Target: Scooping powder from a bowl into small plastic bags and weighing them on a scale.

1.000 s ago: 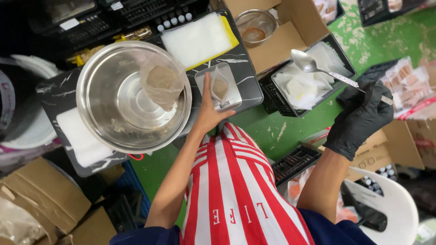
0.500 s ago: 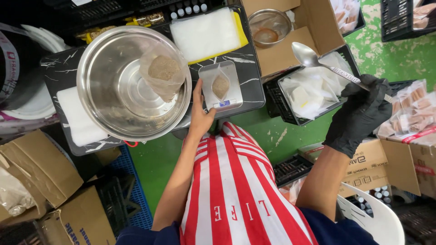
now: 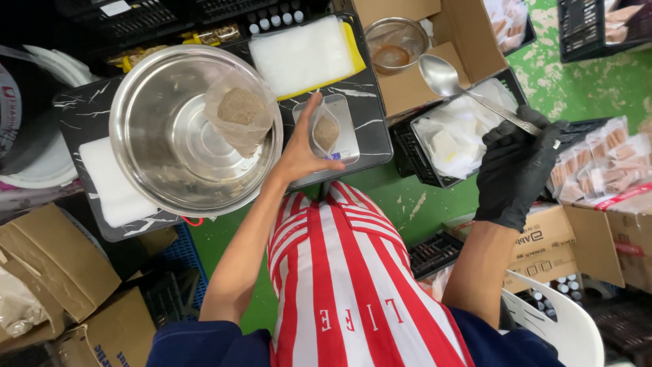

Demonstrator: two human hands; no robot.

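My bare left hand (image 3: 302, 153) pinches a small clear bag (image 3: 324, 132) with brown powder in it, holding it just over a small silver scale (image 3: 346, 146) on the dark marbled tabletop (image 3: 367, 115). My right hand (image 3: 519, 163), in a black glove, grips a long metal spoon (image 3: 445, 78); its empty bowl points up and to the left above a black crate (image 3: 414, 153) of white packets. A large steel bowl (image 3: 170, 136) stands left of the scale, with a bigger clear bag of brown powder (image 3: 241, 112) leaning inside it.
A stack of white bags on a yellow pad (image 3: 305, 54) lies behind the scale. A small steel bowl (image 3: 395, 42) sits in a cardboard box at the back. Filled packets (image 3: 591, 160), boxes, a white chair (image 3: 564, 323) and a green floor lie to the right.
The view has shifted, so everything sits lower and more central. My left hand has lifted the small bag off the scale. The spoon has risen out of the crate.
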